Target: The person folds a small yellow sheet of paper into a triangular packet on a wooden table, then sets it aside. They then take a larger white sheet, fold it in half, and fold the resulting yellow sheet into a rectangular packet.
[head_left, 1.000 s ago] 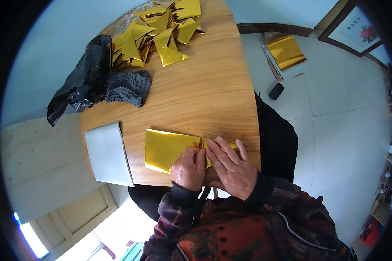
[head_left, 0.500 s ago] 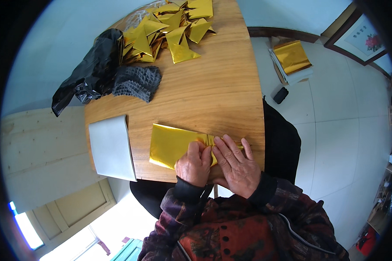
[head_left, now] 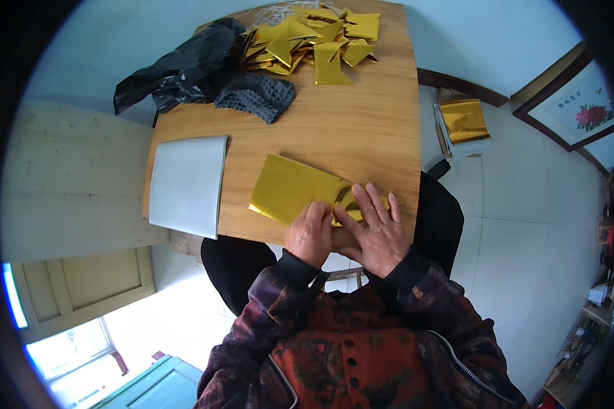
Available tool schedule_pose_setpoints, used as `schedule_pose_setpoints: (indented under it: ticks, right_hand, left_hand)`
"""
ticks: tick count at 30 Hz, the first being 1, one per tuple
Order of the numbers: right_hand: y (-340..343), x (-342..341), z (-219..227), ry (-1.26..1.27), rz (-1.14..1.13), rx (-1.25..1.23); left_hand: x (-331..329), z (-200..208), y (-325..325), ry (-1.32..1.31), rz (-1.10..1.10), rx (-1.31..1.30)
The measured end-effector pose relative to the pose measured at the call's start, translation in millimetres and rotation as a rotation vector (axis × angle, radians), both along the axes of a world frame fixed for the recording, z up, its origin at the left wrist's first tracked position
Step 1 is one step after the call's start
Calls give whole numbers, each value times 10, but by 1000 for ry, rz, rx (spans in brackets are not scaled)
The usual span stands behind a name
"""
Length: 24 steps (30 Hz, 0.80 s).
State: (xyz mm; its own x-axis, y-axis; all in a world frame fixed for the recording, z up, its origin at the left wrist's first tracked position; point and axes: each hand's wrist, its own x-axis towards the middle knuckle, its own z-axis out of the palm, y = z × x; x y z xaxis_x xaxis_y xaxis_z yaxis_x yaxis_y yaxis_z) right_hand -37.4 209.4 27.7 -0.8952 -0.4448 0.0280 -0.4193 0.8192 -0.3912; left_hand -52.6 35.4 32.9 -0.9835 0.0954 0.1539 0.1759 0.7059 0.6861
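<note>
A sheet of shiny gold foil paper (head_left: 290,184) lies slanted near the front edge of the wooden table, its right end creased or folded. My left hand (head_left: 309,234) is closed at the paper's near edge, thumb and fingers pinching it beside the crease. Spread over the right end is my right hand (head_left: 376,232), fingers apart and pressing down on the foil; its thumb points toward my left hand. The underside of the paper and part of the fold are hidden beneath my hands.
Folded gold foil pieces (head_left: 331,61) are heaped at the table's far end, beside a black plastic bag (head_left: 184,68) and a dark textured cloth (head_left: 258,97). A silver-grey sheet or folder (head_left: 187,180) lies at the left. More gold paper (head_left: 464,120) rests on a stack on the floor.
The whole view has shifted, and the gold paper now slants more. My left fingers have moved from the paper's middle to its near edge. My right hand stays on the right end.
</note>
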Motion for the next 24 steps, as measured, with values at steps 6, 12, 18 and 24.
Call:
schedule_pose_setpoints:
  ticks: [6, 12, 18, 24]
  right_hand:
    - [13, 5, -45, 88, 33, 72]
    - [37, 5, -30, 103, 79, 97]
    - [28, 0, -24, 95, 83, 142]
    - [27, 7, -16, 93, 77, 149]
  left_hand:
    - [370, -27, -257, 319, -114, -166]
    - [522, -162, -316, 195, -309, -372]
    - [408, -125, -297, 197, -270, -277]
    - [417, -143, -417, 76, -166, 87]
